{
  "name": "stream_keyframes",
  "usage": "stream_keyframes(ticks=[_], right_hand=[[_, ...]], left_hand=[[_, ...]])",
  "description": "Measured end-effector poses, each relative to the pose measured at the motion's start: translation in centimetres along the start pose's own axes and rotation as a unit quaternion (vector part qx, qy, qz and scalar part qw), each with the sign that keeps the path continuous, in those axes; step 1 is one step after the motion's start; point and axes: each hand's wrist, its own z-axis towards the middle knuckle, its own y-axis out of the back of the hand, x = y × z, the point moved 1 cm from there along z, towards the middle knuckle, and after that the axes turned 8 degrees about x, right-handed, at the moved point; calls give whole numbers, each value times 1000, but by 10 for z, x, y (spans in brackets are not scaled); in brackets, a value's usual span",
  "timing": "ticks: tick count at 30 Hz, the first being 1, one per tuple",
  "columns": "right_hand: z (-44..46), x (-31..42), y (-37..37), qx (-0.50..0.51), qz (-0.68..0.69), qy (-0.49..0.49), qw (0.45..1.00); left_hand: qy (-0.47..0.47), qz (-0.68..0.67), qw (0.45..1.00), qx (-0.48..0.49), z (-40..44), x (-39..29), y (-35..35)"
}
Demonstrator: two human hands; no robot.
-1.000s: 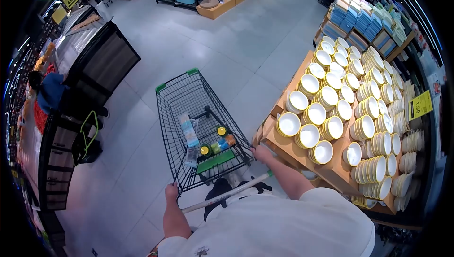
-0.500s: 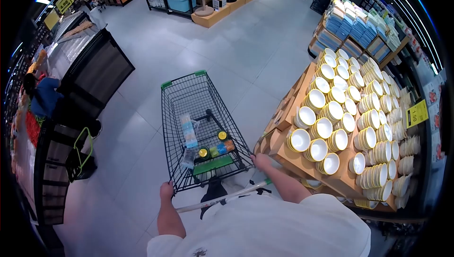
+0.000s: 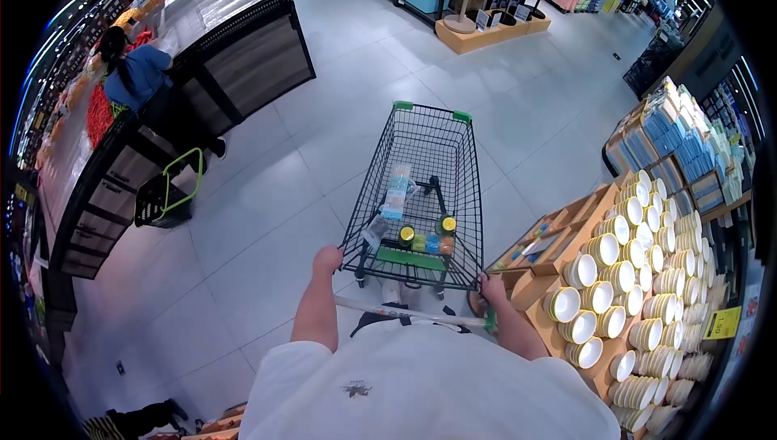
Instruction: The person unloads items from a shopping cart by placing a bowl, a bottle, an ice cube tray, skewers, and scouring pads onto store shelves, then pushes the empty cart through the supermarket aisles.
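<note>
A wire shopping cart [image 3: 476, 197] with green corner caps stands before me. My left hand [image 3: 328, 259] is closed around its near left edge, and my right hand [image 3: 492, 288] grips the near right corner. The white push bar [image 3: 405, 314] lies close to my body, apart from both hands. Inside the cart are a pale blue and clear packet [image 3: 396, 191], a crumpled clear bag [image 3: 376, 231], two yellow-lidded containers [image 3: 406, 235] and a multicoloured pack [image 3: 433, 243]. My fingers are partly hidden by the wire and the backs of my hands.
On the right, a wooden display [image 3: 530, 298] carries stacked white bowls [image 3: 579, 271], with folded towels [image 3: 668, 131] behind. A person in blue [image 3: 139, 76] stands at the left counter [image 3: 251, 63], near a black basket [image 3: 158, 205] with a green handle. Grey floor tiles [image 3: 267, 221] lie between.
My view has swung left, so the cart and displays appear farther right. The cart now points more straight ahead, and the person and basket at left show more fully. Both hands keep their grip.
</note>
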Motion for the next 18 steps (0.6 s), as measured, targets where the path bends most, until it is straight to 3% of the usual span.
stream_keyframes(ticks=[5,8,15,18], right_hand=[[-18,56,38,41,69,-96,992],[43,9,18,9,43,-38,998],[69,26,42,13,58,-103,993],[84,29,46,-18,47,-69,996]], left_hand=[[9,11,1000,10,24,-24,24],[4,14,1000,4,46,-38,31],[-21,32,999,20,87,-82,57],[-22,47,998,34,107,-101,76]])
